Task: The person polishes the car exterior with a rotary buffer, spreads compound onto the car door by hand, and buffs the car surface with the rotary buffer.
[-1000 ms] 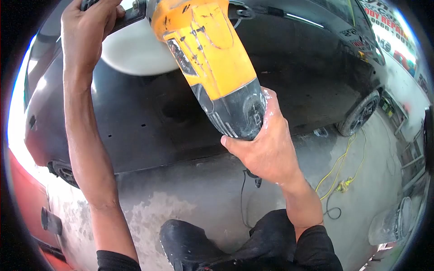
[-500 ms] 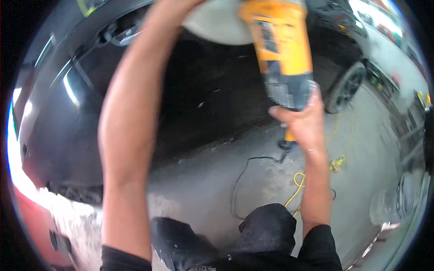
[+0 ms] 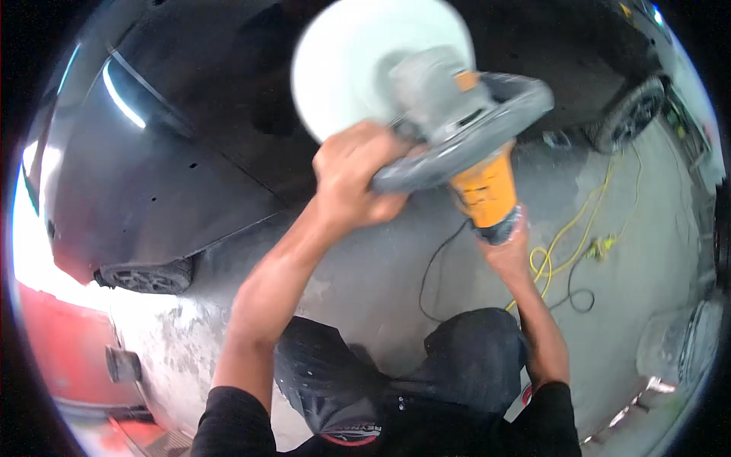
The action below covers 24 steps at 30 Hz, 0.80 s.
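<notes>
A yellow and grey power polisher [image 3: 487, 190] with a large round white pad [image 3: 343, 68] is held up in front of a black car [image 3: 251, 114]. My left hand [image 3: 354, 171] wraps round the left side of the polisher's grey loop handle. Round the dark rear end of the yellow body is my right hand [image 3: 509, 240], its fingers partly hidden behind the tool. The pad is blurred and overlaps the car's dark side panel; whether it touches the panel cannot be told.
Car wheels stand at the left [image 3: 148, 276] and right [image 3: 636, 114]. A yellow cord [image 3: 582, 236] and a black cord [image 3: 424, 278] lie on the grey floor. At the right edge is a clear bucket [image 3: 670, 343]; a red object [image 3: 65, 343] is at the left.
The polisher has come lower in view and turned, so its pad and loop handle now show. My left hand, out of view before, is visible on the handle. The camera view has shifted.
</notes>
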{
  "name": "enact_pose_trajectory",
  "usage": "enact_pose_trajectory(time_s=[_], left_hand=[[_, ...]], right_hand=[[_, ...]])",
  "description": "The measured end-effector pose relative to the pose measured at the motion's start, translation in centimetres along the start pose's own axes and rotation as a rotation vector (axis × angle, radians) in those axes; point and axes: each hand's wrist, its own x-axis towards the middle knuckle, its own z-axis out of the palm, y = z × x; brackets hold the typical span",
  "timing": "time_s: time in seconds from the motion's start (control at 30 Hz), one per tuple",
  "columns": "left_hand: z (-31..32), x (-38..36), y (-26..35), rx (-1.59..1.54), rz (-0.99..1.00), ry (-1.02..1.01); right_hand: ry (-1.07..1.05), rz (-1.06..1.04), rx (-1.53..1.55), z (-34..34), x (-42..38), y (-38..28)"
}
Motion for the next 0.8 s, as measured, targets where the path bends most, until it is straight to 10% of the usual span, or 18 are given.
enact_pose_trajectory(time_s=[0.33, 0.8], left_hand=[[-3.8, -15.0, 2.4, -0.168, -0.227, -0.316], [10.6, -6.6, -0.9, -0.29, -0.079, -0.391]], right_hand=[[-0.266, 0.119, 0.004, 8.4, -9.3, 7.0], [0.12, 0.42, 0.228, 7.9, -11.8, 10.0]])
